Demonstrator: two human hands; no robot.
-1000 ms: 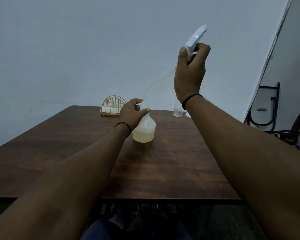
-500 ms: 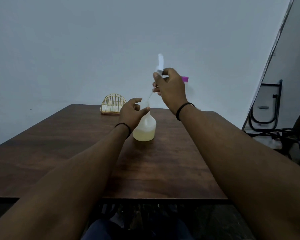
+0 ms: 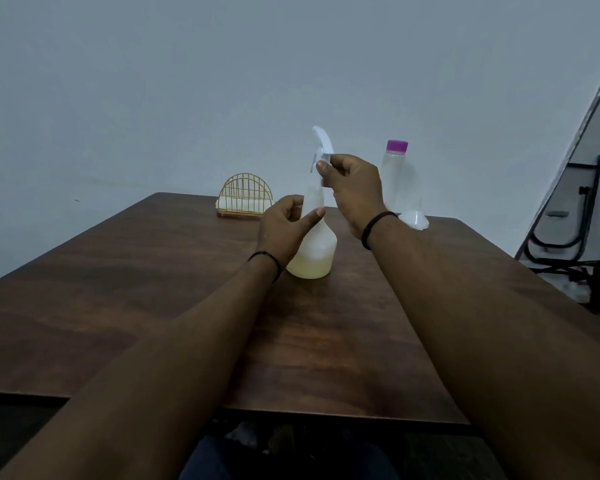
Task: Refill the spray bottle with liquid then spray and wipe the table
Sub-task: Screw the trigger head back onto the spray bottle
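A translucent spray bottle (image 3: 317, 251) with pale yellow liquid in its bottom stands on the dark wooden table (image 3: 153, 289). My left hand (image 3: 284, 226) grips its neck from the left. My right hand (image 3: 354, 188) holds the white spray head (image 3: 323, 143) on top of the bottle's neck. A clear bottle with a purple cap (image 3: 397, 171) stands behind my right hand, and a white funnel (image 3: 414, 220) lies next to it.
A gold wire napkin holder (image 3: 245, 195) with white napkins stands at the table's far edge. Folded metal chair frames (image 3: 568, 220) lean against the wall at the right. The near table edge runs across the bottom.
My right hand has brought the spray head down from high above onto the bottle's neck, its tube now inside. My left hand has stayed on the neck.
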